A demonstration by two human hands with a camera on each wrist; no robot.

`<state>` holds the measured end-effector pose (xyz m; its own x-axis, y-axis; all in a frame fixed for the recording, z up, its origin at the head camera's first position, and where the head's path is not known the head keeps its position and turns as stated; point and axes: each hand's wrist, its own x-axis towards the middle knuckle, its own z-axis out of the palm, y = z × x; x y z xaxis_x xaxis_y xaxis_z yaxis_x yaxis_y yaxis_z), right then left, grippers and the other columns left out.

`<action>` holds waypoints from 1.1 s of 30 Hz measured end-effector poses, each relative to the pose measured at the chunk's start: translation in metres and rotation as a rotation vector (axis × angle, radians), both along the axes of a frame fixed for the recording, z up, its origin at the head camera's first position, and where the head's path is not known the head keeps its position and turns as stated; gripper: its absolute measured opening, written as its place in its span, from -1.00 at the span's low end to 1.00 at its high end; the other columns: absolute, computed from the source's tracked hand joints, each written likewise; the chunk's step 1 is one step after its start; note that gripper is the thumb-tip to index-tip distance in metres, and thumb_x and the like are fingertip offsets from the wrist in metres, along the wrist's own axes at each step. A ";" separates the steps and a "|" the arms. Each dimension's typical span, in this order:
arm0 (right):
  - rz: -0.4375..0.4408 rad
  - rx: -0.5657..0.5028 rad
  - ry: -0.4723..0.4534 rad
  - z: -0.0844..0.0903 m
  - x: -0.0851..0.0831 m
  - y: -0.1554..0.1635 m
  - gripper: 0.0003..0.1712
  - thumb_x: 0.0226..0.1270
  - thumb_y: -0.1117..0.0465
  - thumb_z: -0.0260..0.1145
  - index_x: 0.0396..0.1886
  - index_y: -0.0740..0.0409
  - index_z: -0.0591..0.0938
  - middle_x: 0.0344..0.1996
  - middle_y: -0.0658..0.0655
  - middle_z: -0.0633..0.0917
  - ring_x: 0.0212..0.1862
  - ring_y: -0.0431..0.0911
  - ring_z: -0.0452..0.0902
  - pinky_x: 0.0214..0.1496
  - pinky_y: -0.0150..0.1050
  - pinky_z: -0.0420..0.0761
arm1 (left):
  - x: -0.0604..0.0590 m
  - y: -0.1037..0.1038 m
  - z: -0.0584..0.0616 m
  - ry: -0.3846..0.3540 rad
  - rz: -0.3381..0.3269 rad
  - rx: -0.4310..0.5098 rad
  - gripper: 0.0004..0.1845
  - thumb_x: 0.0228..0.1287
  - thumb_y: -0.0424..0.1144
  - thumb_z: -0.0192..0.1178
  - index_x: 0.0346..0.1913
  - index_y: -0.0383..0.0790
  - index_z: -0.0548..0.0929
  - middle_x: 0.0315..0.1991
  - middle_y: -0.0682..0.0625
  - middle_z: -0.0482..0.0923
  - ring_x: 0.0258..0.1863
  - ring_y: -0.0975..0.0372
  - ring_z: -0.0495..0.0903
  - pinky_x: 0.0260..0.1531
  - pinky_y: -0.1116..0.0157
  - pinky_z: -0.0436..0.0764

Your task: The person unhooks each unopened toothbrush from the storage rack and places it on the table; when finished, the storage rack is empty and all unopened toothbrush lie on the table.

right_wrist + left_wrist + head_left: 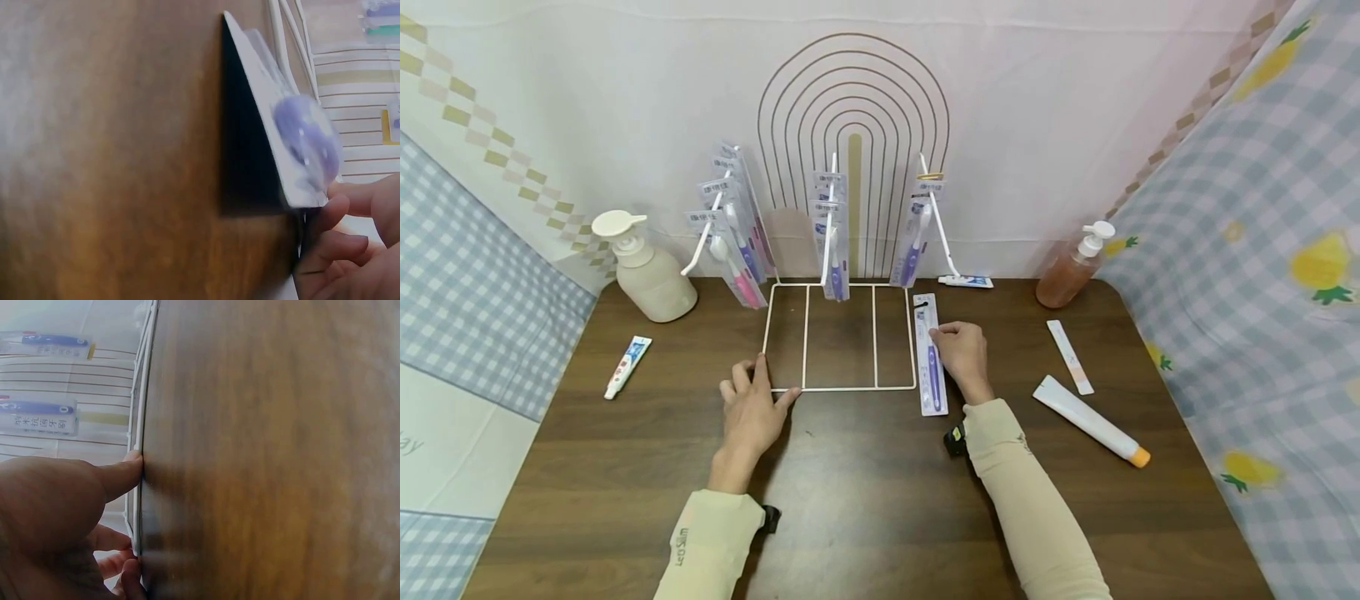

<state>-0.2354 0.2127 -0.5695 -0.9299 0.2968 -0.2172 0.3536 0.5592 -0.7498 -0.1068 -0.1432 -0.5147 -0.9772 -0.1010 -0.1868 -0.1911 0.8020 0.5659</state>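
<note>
My right hand (pixel 964 354) pinches the right edge of a packaged toothbrush (pixel 934 375) with a purple handle. In the right wrist view the pack (pixel 262 81) stands tilted, its lower edge close over the table. My left hand (pixel 752 412) is spread at the front left corner of a white wire rack (pixel 842 389). Its thumb (pixel 122 477) touches the front wire, and its index fingertip lies at the left wire. Packaged toothbrushes hang from the rack's three hooks: several on the left (pixel 745 287), others in the middle (pixel 837 275), and one on the right (pixel 912 254).
A beige pump bottle (pixel 655 283) and a small toothpaste tube (pixel 627 367) are at the left. Behind the rack's right side lies another small tube (pixel 966 282). To the right are an amber pump bottle (pixel 1063 275), a slim sachet (pixel 1070 357) and a large white tube (pixel 1090 421).
</note>
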 end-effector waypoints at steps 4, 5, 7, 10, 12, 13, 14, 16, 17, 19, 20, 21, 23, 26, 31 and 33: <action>-0.017 0.012 0.030 0.017 0.008 -0.010 -0.70 0.57 -0.02 0.53 0.01 0.08 0.95 -0.11 0.10 0.96 -0.12 0.00 0.83 -0.06 -0.05 0.72 | -0.002 0.000 -0.001 0.019 0.000 0.013 -0.01 0.71 -0.02 0.33 0.84 -0.46 0.05 0.67 -0.47 0.06 0.33 -0.40 0.19 0.27 -0.25 0.45; -0.021 0.013 0.034 0.025 0.012 -0.013 -0.70 0.58 0.01 0.53 0.03 0.11 0.94 -0.09 0.12 0.96 -0.10 0.02 0.84 -0.03 -0.03 0.73 | -0.003 0.000 -0.001 0.028 0.003 0.021 -0.01 0.70 -0.03 0.34 0.83 -0.47 0.06 0.66 -0.48 0.08 0.33 -0.40 0.19 0.27 -0.25 0.45; -0.021 0.017 0.049 0.031 0.015 -0.017 -0.71 0.58 0.03 0.52 0.04 0.14 0.93 -0.10 0.14 0.96 -0.10 0.03 0.83 -0.03 -0.01 0.72 | -0.004 0.001 -0.001 0.044 0.008 0.028 -0.02 0.69 -0.04 0.35 0.82 -0.48 0.09 0.65 -0.49 0.10 0.32 -0.41 0.18 0.26 -0.25 0.45; -0.021 0.041 0.059 0.031 0.015 -0.019 -0.73 0.59 0.05 0.52 0.03 0.14 0.92 -0.14 0.12 0.94 -0.14 -0.01 0.81 -0.07 -0.05 0.70 | -0.004 0.001 -0.001 0.047 0.011 0.030 -0.03 0.70 -0.04 0.35 0.83 -0.47 0.09 0.65 -0.48 0.10 0.33 -0.40 0.18 0.26 -0.25 0.45; -0.025 0.057 0.057 0.026 0.013 -0.018 -0.75 0.58 0.05 0.53 0.01 0.11 0.93 -0.17 0.08 0.94 -0.18 -0.05 0.79 -0.12 -0.07 0.69 | -0.004 0.001 0.000 0.036 0.006 0.023 -0.03 0.71 -0.04 0.33 0.84 -0.46 0.06 0.65 -0.46 0.08 0.33 -0.38 0.19 0.26 -0.23 0.45; -0.029 0.066 0.053 0.022 0.011 -0.017 -0.76 0.57 0.05 0.54 0.00 0.09 0.93 -0.19 0.05 0.94 -0.20 -0.08 0.79 -0.15 -0.09 0.68 | -0.003 0.000 0.001 0.031 0.003 0.018 -0.02 0.72 -0.03 0.33 0.84 -0.46 0.06 0.66 -0.45 0.08 0.33 -0.37 0.19 0.26 -0.23 0.46; -0.030 0.060 0.048 0.024 0.012 -0.018 -0.77 0.57 0.07 0.54 0.01 0.10 0.92 -0.19 0.06 0.93 -0.20 -0.07 0.78 -0.14 -0.09 0.67 | -0.003 0.000 0.001 0.029 0.005 0.022 -0.02 0.72 -0.03 0.33 0.84 -0.45 0.05 0.66 -0.45 0.08 0.34 -0.37 0.19 0.26 -0.23 0.46; -0.033 0.054 0.043 0.025 0.014 -0.019 -0.78 0.57 0.07 0.55 0.00 0.08 0.92 -0.20 0.05 0.93 -0.21 -0.08 0.78 -0.15 -0.09 0.67 | -0.002 0.000 0.001 0.036 0.011 0.030 -0.02 0.71 -0.04 0.34 0.84 -0.45 0.07 0.66 -0.45 0.09 0.34 -0.37 0.20 0.27 -0.23 0.46; -0.032 0.056 0.045 0.023 0.013 -0.018 -0.79 0.56 0.07 0.55 -0.01 0.08 0.92 -0.22 0.05 0.92 -0.23 -0.07 0.77 -0.17 -0.09 0.66 | -0.001 0.000 0.001 0.039 0.012 0.030 -0.02 0.70 -0.04 0.35 0.84 -0.46 0.07 0.66 -0.45 0.10 0.33 -0.37 0.20 0.26 -0.23 0.46; -0.024 0.053 0.051 0.022 0.013 -0.018 -0.79 0.58 0.08 0.54 0.00 0.10 0.91 -0.22 0.07 0.91 -0.23 -0.05 0.76 -0.17 -0.08 0.65 | 0.000 0.000 0.000 0.049 0.014 0.028 -0.02 0.69 -0.04 0.35 0.83 -0.48 0.08 0.65 -0.47 0.11 0.32 -0.38 0.21 0.24 -0.23 0.47; -0.017 0.060 0.057 0.022 0.014 -0.019 -0.79 0.59 0.08 0.53 -0.01 0.10 0.91 -0.22 0.08 0.90 -0.24 -0.04 0.76 -0.17 -0.08 0.65 | 0.000 0.000 0.000 0.051 0.014 0.029 -0.01 0.69 -0.04 0.36 0.82 -0.48 0.08 0.65 -0.47 0.10 0.32 -0.39 0.20 0.24 -0.23 0.46; -0.007 0.077 0.070 0.020 0.014 -0.018 -0.80 0.59 0.07 0.52 -0.02 0.09 0.91 -0.23 0.06 0.90 -0.25 -0.05 0.75 -0.19 -0.10 0.66 | 0.000 0.000 -0.001 0.055 0.016 0.032 -0.02 0.68 -0.05 0.36 0.82 -0.48 0.09 0.64 -0.47 0.11 0.32 -0.39 0.20 0.23 -0.23 0.46; 0.023 0.101 0.099 0.018 0.014 -0.018 -0.79 0.61 0.09 0.49 -0.03 0.12 0.89 -0.23 0.08 0.89 -0.24 -0.04 0.76 -0.18 -0.10 0.67 | 0.000 0.001 -0.001 0.047 0.015 0.030 -0.01 0.68 -0.04 0.36 0.82 -0.48 0.08 0.65 -0.47 0.10 0.33 -0.40 0.20 0.25 -0.24 0.45; 0.063 0.162 0.157 0.012 0.013 -0.016 -0.80 0.59 0.12 0.44 -0.08 0.14 0.89 -0.24 0.10 0.90 -0.23 0.00 0.79 -0.16 -0.07 0.71 | 0.001 0.001 -0.002 0.036 0.016 0.034 -0.01 0.69 -0.03 0.36 0.83 -0.48 0.07 0.65 -0.47 0.09 0.34 -0.41 0.19 0.27 -0.25 0.43; 0.037 0.152 0.252 0.040 0.018 -0.027 -0.70 0.58 0.13 0.38 0.04 0.24 0.86 -0.13 0.24 0.89 -0.06 0.22 0.81 0.03 0.17 0.73 | 0.001 0.000 -0.001 0.016 0.006 0.018 -0.02 0.72 -0.03 0.32 0.82 -0.50 0.06 0.66 -0.47 0.08 0.35 -0.40 0.18 0.29 -0.25 0.42; 0.020 0.062 0.372 0.053 0.015 -0.030 -0.63 0.61 0.07 0.41 0.14 0.23 0.85 -0.10 0.24 0.87 -0.01 0.20 0.79 0.10 0.13 0.72 | 0.001 0.000 0.000 0.011 0.003 0.014 -0.03 0.73 -0.03 0.31 0.82 -0.50 0.05 0.66 -0.47 0.08 0.35 -0.40 0.18 0.29 -0.25 0.42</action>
